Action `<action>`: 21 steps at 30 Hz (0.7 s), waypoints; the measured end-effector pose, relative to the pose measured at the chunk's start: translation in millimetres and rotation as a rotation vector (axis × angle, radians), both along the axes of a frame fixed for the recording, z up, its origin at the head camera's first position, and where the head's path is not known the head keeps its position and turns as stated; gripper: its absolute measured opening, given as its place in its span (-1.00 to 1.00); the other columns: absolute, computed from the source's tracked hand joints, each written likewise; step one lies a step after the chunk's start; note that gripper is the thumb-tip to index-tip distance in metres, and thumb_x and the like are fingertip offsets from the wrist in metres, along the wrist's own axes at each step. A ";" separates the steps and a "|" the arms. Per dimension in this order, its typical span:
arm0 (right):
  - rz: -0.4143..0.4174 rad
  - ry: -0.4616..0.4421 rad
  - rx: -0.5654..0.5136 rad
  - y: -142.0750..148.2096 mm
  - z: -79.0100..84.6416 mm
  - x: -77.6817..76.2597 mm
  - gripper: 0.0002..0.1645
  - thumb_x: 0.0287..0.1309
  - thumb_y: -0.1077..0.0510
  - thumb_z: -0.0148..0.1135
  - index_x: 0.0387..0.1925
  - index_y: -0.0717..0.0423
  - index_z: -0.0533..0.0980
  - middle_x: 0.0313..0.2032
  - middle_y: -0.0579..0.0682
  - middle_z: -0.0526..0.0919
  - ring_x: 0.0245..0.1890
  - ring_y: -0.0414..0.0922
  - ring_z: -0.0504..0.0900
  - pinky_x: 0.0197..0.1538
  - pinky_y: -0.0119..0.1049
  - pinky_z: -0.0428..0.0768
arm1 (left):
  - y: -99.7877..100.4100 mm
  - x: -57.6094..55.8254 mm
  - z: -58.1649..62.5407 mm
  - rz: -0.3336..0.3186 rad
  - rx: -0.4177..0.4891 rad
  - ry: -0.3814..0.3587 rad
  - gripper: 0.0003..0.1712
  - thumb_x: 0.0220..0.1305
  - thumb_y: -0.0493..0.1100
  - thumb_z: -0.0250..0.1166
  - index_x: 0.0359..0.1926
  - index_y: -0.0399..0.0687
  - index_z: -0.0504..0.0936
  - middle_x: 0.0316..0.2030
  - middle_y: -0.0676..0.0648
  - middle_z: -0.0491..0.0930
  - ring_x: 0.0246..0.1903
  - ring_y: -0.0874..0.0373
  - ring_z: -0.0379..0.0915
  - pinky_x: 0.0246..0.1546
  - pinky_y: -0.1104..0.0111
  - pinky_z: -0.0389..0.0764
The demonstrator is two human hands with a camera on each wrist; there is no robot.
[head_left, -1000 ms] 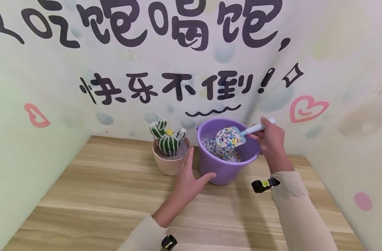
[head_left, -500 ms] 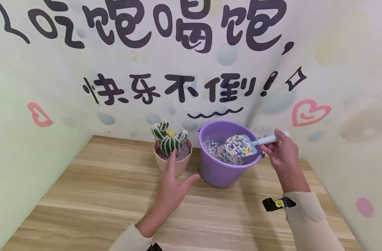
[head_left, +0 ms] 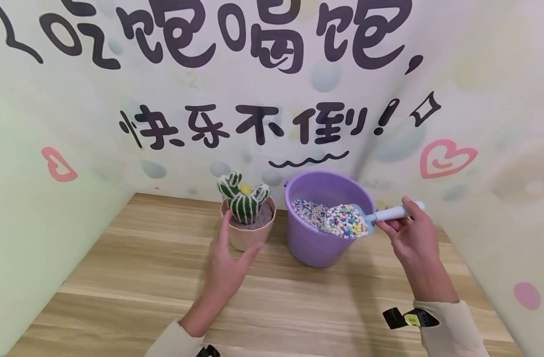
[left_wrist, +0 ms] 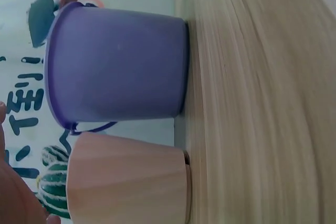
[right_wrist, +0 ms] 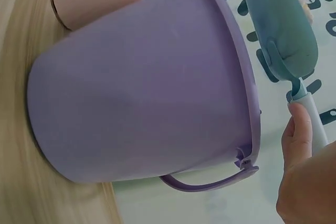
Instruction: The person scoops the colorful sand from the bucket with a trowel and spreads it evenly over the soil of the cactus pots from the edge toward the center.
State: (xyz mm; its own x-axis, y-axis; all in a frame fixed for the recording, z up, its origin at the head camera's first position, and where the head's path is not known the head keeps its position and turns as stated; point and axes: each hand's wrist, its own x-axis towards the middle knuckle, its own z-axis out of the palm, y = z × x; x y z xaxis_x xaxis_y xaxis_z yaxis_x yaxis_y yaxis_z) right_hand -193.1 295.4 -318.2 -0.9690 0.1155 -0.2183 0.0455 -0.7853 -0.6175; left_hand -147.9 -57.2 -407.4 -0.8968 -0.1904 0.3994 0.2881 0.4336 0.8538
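My right hand (head_left: pixel 416 243) grips the white handle of a light-blue scoop (head_left: pixel 390 213) heaped with small multicoloured pebbles (head_left: pixel 345 220). The scoop's head is raised over the front right of a purple bucket (head_left: pixel 314 250), and more pebbles (head_left: pixel 307 210) lie inside it. In the right wrist view, the scoop's underside (right_wrist: pixel 281 30) shows above the bucket's rim. Left of the bucket stands a pink pot (head_left: pixel 251 238) with a green-and-white cactus (head_left: pixel 245 207) in grey filling. Before it, my left hand (head_left: pixel 224 267) has thumb and fingers spread; contact with the pot cannot be told.
Bucket and pot stand side by side on a wood-grain table (head_left: pixel 133 267), near its back edge. A wall (head_left: pixel 236 74) with large black lettering rises behind, and side walls (head_left: pixel 22 223) flank the table. The bucket's handle (right_wrist: pixel 210 186) hangs down behind it.
The loaded scoop has moved right and down, from over the bucket's middle to its front right rim. My left hand has shifted left from beside the bucket to the pot's front left.
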 end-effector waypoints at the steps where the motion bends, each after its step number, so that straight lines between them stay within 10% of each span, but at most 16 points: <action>1: 0.003 0.004 -0.012 0.5 -0.5 2.3 -0.41 0.32 0.13 0.18 0.17 -0.19 0.04 -0.19 0.14 0.41 -0.31 0.09 0.63 -0.20 0.05 0.67 | -1.7 -1.8 -0.6 0.008 0.000 0.018 0.10 0.08 0.08 0.47 0.52 0.05 0.04 0.45 -0.13 0.15 0.38 -0.20 0.13 0.30 -0.16 0.23; 8: 0.011 0.007 -0.064 0.9 -7.2 16.6 -0.38 0.34 0.13 0.15 0.22 -0.24 0.01 -0.13 0.11 0.37 -0.29 0.04 0.58 -0.08 0.07 0.63 | -13.0 -17.7 -8.9 0.077 -0.034 0.064 0.09 0.07 0.09 0.48 0.51 0.00 0.08 0.44 -0.14 0.20 0.37 -0.17 0.15 0.30 -0.14 0.24; 21: 0.030 -0.056 -0.085 -9.4 -21.6 34.9 -0.54 0.35 0.12 0.15 0.04 -0.13 0.07 -0.23 0.06 0.43 -0.28 0.04 0.68 -0.04 0.06 0.61 | -23.7 -48.0 -18.0 0.042 -0.068 -0.208 0.48 -0.14 0.44 0.44 0.55 0.08 -0.31 0.53 -0.18 -0.19 0.47 -0.21 -0.18 0.35 -0.20 0.07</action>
State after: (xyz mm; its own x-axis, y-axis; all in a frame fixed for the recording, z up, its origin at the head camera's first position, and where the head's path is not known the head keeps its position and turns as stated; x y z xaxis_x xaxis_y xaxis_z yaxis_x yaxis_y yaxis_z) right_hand -158.2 286.1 -339.8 -0.9579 0.0650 -0.2797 0.1024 -0.8326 -0.5443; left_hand -195.9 -80.9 -425.5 -0.9531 -0.2083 0.2195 0.0890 0.5004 0.8612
